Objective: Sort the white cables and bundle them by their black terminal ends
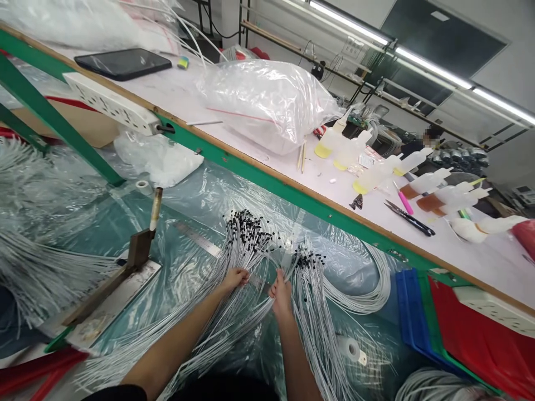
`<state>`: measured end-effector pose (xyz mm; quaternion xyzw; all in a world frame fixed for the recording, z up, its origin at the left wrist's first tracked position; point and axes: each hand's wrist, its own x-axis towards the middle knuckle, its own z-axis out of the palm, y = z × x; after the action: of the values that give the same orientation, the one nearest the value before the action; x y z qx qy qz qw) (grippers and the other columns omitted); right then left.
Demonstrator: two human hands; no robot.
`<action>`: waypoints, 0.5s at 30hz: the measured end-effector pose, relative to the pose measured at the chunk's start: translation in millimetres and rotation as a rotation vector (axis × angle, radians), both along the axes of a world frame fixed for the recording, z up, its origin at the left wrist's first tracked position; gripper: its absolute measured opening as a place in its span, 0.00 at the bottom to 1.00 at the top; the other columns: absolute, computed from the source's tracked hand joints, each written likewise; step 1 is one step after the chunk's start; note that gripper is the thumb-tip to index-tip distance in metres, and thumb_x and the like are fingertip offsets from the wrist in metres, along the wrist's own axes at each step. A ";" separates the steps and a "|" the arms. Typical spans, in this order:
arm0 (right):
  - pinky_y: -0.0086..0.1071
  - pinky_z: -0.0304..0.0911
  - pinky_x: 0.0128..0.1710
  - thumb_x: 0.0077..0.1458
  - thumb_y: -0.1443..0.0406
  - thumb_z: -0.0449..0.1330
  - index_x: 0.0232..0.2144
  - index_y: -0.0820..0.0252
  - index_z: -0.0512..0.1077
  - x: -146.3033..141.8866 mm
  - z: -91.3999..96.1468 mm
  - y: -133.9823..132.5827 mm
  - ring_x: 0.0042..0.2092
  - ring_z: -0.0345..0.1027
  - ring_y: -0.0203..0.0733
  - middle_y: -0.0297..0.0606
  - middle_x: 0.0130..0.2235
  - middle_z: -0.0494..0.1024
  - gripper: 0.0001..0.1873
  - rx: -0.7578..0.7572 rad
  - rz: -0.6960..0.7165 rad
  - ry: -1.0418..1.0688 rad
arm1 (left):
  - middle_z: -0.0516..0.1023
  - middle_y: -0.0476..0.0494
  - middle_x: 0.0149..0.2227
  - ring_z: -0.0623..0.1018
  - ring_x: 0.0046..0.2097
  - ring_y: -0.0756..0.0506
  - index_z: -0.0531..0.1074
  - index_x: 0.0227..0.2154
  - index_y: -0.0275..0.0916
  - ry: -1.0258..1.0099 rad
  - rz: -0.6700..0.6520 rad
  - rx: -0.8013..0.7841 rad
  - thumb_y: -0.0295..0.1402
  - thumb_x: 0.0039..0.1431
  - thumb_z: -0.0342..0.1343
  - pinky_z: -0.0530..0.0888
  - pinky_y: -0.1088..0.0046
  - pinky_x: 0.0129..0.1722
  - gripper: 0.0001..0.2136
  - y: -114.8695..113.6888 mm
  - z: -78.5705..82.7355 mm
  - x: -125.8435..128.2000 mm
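Midway along the plastic-covered worktop (pixel 200 200), a person's left hand (pixel 236 277) and right hand (pixel 281 291) each curl their fingers tight around black-tipped white wires (pixel 246 239), gripped low so the tips apparently stay bunched, a lever cutter (pixel 137 250) lying toward the left edge.

White wires (pixel 246 262) with black tips, a green shelf edge (pixel 267 181), red tray (pixel 485 340), blue tray (pixel 412 312).

A: Your hands?
B: Below the green rail (pixel 267 181): your left hand (pixel 236 277) clasps one black-tipped wire bundle (pixel 246 239), your right hand (pixel 281 291) clasps a second bundle (pixel 310 267).
A: Above the rail?
B: Squeeze bottles (pixel 376 175), scissors (pixel 409 218), plastic bag (pixel 267 100).
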<state>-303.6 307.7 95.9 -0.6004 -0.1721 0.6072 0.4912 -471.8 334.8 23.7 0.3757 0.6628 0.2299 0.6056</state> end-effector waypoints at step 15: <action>0.24 0.39 0.15 0.62 0.49 0.55 0.35 0.57 0.66 -5.4 -19.6 -5.6 0.16 0.40 0.30 0.19 0.17 0.47 0.17 -0.074 -0.074 0.009 | 0.76 0.42 0.47 0.77 0.45 0.44 0.72 0.48 0.34 0.038 -0.160 0.150 0.39 0.65 0.56 0.77 0.61 0.44 0.15 33.9 29.8 54.1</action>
<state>-309.0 302.1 76.3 -0.6213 -0.1251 0.5973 0.4915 -417.7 368.6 53.5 0.4759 0.6229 0.2226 0.5797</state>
